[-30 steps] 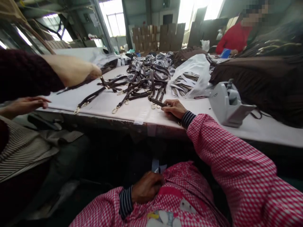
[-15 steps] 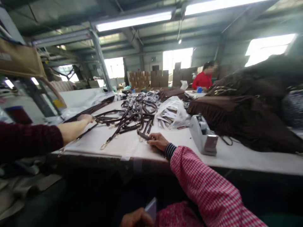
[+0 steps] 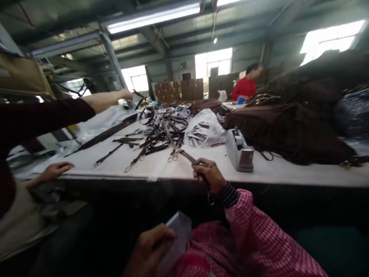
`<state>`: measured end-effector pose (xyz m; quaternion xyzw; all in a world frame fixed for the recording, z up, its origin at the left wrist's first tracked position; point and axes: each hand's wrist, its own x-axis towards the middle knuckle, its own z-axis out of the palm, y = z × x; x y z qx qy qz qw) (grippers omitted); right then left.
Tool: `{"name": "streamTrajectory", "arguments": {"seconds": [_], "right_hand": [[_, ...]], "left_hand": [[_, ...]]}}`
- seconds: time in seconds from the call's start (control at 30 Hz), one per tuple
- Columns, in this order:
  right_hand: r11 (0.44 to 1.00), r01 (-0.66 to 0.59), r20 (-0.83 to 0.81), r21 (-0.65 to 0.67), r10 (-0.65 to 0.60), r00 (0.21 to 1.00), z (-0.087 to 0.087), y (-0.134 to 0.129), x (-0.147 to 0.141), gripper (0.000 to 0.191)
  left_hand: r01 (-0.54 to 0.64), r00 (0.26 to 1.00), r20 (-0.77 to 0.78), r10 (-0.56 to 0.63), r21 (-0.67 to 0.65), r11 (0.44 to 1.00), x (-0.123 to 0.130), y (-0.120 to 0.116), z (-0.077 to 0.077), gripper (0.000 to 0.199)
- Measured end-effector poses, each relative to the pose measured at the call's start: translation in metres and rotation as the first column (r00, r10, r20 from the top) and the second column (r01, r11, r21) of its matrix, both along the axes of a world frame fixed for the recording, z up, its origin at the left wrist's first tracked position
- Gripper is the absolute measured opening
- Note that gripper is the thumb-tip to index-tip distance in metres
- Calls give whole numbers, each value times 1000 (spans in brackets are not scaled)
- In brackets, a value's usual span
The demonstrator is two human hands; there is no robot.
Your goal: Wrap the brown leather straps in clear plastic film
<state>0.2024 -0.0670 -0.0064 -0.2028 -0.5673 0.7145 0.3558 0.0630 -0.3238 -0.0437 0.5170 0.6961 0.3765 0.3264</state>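
Observation:
My right hand (image 3: 211, 174) is closed around a dark strap (image 3: 187, 156) at the table's front edge. One end of this strap, with a metal clip, hangs below the hand, while the rest runs back toward the pile of dark straps (image 3: 157, 144) with gold-coloured clips. Low in the view, my left hand (image 3: 152, 246) grips a pale flat stack (image 3: 180, 229), perhaps cards or paper; its exact kind is unclear. Its fingers are partly in shadow.
A grey tape dispenser (image 3: 240, 156) stands right of a clear plastic bag (image 3: 205, 129) holding pale strips. Dark brown fringed goods (image 3: 288, 130) are heaped at the right. On the left, a co-worker's arm (image 3: 106, 100) lifts a strap. Farther back is a person in red (image 3: 244, 87).
My right hand has drawn a strap from the pile toward me, past the table edge. My left hand has come up with the pale stack. The co-worker's arm has risen with a strap.

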Motion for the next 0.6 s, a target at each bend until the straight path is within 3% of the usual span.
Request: {"name": "streamTrajectory", "arguments": {"seconds": [0.13,0.4,0.6], "right_hand": [[992,31,-36,-125,-36,999,-15,-13,19,30],[917,-195,-156,-347,149,976,-34,-53,13,26],[848,-325,-274,-419,223,936,-50,-66,4,19]], "left_hand": [[-91,996,-35,88,-101,991,-13,-17,8,21],[-181,979,-131,159,-184,966,-46,-48,13,33],[-241,955,-193,227,-53,969,-81,-95,19,19]]}}
